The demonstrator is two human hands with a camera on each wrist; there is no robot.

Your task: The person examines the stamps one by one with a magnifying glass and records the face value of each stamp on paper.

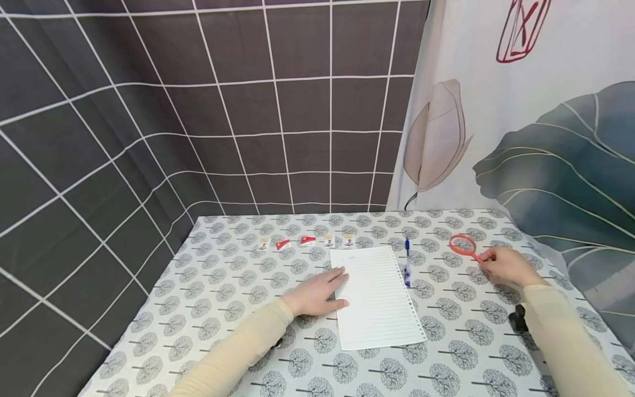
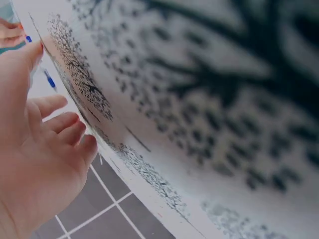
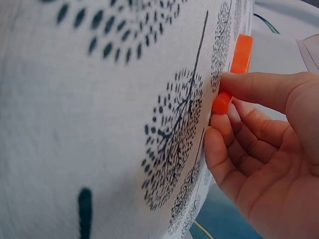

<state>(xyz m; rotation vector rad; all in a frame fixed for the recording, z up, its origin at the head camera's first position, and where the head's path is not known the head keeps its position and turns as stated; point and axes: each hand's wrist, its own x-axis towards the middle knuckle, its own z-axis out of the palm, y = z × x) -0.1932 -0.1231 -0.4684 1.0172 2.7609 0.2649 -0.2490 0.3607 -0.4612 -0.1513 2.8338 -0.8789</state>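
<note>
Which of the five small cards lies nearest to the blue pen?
The white-and-yellow card at the row's right end; the other four lie farther left.

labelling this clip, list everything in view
magnifying glass: 1, orange, table's right
lined sheet: 1, white, table centre
pen: 1, blue, right of sheet
small cards: 5, part red or yellow, far row
tablecloth: 1, white and grey, tabletop
grid backdrop: 1, dark, behind, left
flower backdrop: 1, white, right
cord: 1, black, beyond table
unclear object: 1, black, right wrist
sleeves: 2, cream, arms
left hand: 1, at sheet's left edge
right hand: 1, fingers pinching magnifying glass handle
</note>
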